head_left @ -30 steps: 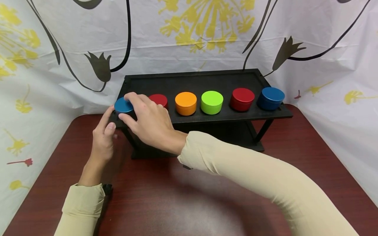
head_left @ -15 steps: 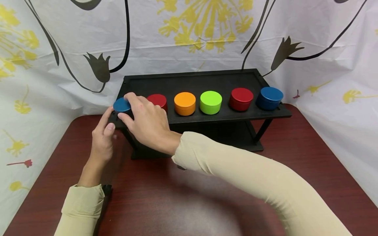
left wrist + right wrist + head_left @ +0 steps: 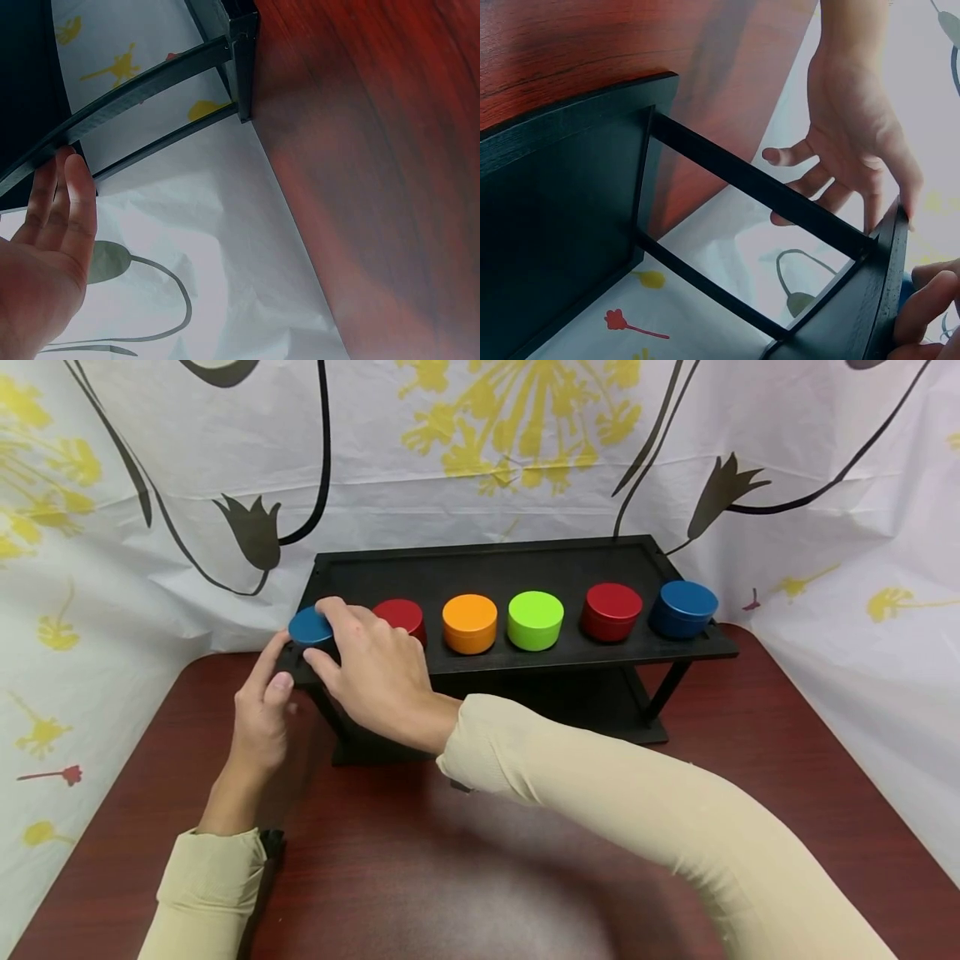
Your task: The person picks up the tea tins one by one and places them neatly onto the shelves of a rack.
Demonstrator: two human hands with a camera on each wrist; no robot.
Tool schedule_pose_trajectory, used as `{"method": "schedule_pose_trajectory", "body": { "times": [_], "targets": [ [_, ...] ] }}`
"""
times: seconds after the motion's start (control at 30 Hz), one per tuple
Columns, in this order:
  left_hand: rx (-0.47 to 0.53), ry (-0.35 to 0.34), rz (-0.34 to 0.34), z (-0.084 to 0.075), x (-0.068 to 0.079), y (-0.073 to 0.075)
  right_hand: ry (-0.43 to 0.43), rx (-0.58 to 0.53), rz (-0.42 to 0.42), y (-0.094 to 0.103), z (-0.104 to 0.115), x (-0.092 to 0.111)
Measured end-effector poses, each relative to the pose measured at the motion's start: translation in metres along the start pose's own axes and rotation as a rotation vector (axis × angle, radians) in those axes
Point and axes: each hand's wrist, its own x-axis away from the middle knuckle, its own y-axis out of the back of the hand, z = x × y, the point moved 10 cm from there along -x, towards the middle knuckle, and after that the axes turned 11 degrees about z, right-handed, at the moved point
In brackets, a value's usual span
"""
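At the left end of a black two-tier shelf [image 3: 487,564] stands a round blue tin [image 3: 309,627]. My right hand [image 3: 382,672] grips this tin from the right, thumb in front and fingers over its far side. My left hand [image 3: 257,718] is at the shelf's left corner, index fingertip right beside the tin. The left wrist view has straight left-hand fingers [image 3: 60,202] against the shelf edge. In the right wrist view, the left hand [image 3: 851,124] has its lower fingers loose beside the shelf's end bars, and only a sliver of the blue tin [image 3: 906,289] shows.
Along the upper tier to the right stand a red tin [image 3: 400,614], an orange tin [image 3: 470,625], a lime green tin [image 3: 535,622], another red tin [image 3: 611,612] and another blue tin [image 3: 684,610]. A patterned white cloth [image 3: 465,502] hangs behind the dark red table [image 3: 360,860].
The right forearm shifted slightly left early on, along with a small shift of the whole view. Both hands otherwise stay in place at the left blue tin.
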Motion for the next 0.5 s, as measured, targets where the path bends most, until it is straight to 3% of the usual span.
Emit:
{"method": "schedule_pose_trajectory", "body": {
  "times": [0.33,0.5],
  "targets": [
    [-0.009,0.013,0.001,-0.002,-0.001,-0.002,0.035,-0.024,-0.021,0.004,0.0,0.011],
    [-0.03,0.019,-0.008,-0.003,0.001,0.001,0.136,-0.019,-0.086,0.008,0.006,0.026]
  ]
}}
